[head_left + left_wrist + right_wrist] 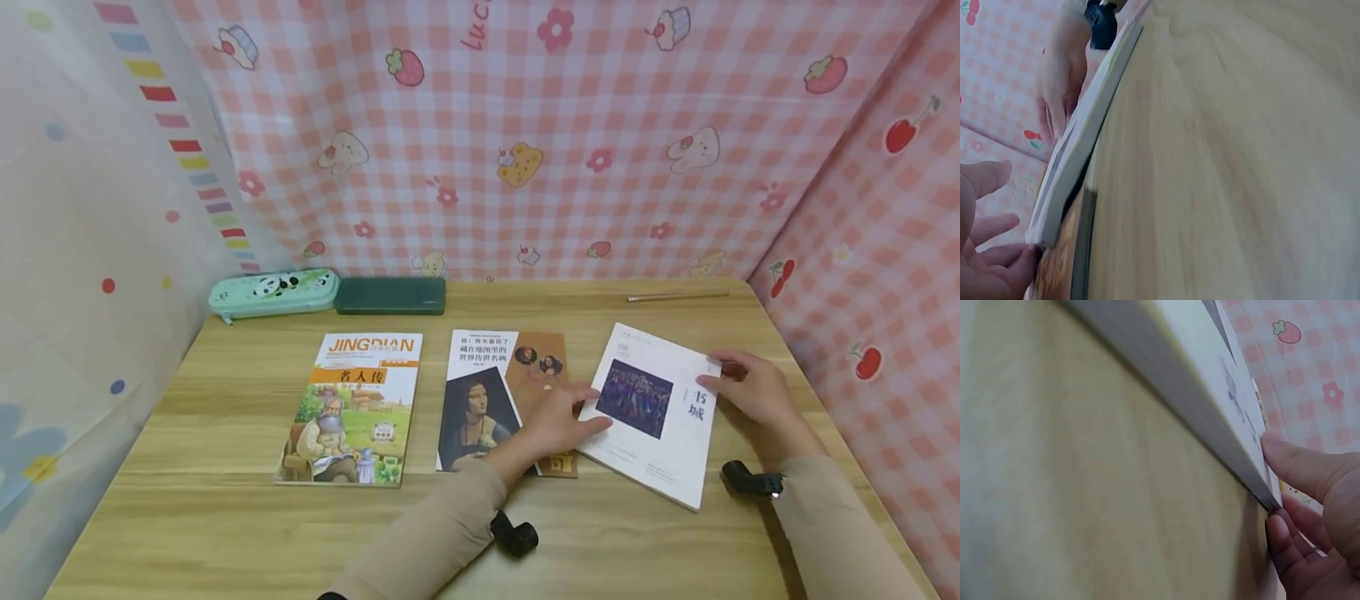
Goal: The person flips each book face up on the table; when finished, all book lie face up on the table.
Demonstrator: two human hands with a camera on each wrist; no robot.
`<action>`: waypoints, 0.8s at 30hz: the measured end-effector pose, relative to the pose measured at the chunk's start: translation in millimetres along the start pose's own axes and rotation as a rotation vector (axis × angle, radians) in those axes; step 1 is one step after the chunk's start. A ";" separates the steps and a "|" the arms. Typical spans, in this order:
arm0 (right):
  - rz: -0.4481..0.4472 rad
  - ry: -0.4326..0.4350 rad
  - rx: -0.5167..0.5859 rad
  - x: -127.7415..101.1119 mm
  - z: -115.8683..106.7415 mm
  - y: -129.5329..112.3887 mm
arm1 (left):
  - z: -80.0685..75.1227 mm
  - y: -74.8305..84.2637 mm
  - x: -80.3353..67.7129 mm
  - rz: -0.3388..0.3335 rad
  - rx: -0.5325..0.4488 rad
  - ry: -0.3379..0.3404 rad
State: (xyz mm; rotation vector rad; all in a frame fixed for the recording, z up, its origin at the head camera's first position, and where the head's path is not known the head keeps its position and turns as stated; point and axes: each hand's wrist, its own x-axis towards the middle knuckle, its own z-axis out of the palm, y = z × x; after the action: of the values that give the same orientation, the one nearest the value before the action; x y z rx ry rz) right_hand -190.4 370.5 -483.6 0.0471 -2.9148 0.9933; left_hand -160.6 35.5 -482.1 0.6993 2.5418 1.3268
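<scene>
A white book (637,458) with a dark picture on its cover lies at an angle on the right. Its left edge overlaps the brown-and-white book (480,375) with a portrait on the cover. My left hand (557,423) holds the white book's left edge, fingertips curled under the corner and thumb raised above it in the left wrist view. Near the upper right corner, my right hand (750,392) pinches that book, thumb on the cover and fingers underneath, as the right wrist view shows. Farther left lies a book with an orange title (352,408).
A mint pencil case (273,293) with pandas and a dark green case (390,296) sit at the table's back left. A pencil (677,296) lies at the back right. Patterned cloth (480,150) walls the wooden table (210,533) at the back and sides.
</scene>
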 end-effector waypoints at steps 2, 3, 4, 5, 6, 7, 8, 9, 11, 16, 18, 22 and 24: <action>-0.016 -0.038 0.010 3.7 1.6 -2.6 | 2.7 3.4 -1.5 -0.028 -0.018 0.015; -0.019 -0.061 0.019 5.4 2.3 -4.0 | 3.7 5.6 -2.8 -0.048 -0.035 0.020; -0.019 -0.086 0.029 6.8 2.9 -5.9 | 5.1 7.5 -4.1 -0.066 -0.051 0.030; -0.017 -0.110 0.040 8.1 3.5 -7.8 | 6.7 9.4 -5.7 -0.084 -0.069 0.039; -0.014 -0.133 0.047 9.0 4.0 -10.1 | 8.6 11.2 -7.5 -0.102 -0.090 0.044; -0.012 -0.155 0.055 9.9 4.5 -12.1 | 10.6 12.8 -9.2 -0.119 -0.114 0.048; -0.010 -0.174 0.066 10.6 4.8 -14.1 | 12.9 14.1 -10.9 -0.133 -0.140 0.051; -0.013 -0.188 0.069 11.4 5.1 -15.8 | 15.3 15.3 -12.7 -0.140 -0.158 0.056; -0.026 -0.208 0.069 13.3 5.6 -18.7 | 19.6 17.5 -15.5 -0.135 -0.185 0.071; -0.077 -0.225 0.037 20.7 7.5 -21.6 | 27.6 21.3 -20.9 -0.120 -0.268 0.101; -0.100 -0.225 0.026 23.9 8.8 -21.9 | 30.3 23.0 -23.6 -0.135 -0.288 0.106; -0.120 -0.221 0.006 30.2 11.4 -20.3 | 35.3 24.0 -26.6 -0.152 -0.249 0.102; -0.110 -0.227 -0.006 32.9 11.8 -19.7 | 36.7 23.1 -25.7 -0.148 -0.209 0.099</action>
State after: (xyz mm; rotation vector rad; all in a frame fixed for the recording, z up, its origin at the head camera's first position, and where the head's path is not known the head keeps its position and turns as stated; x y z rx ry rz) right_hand -222.8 347.4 -478.6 0.3376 -3.0754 1.0232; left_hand -117.2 60.8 -485.9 0.4070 2.4244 1.5795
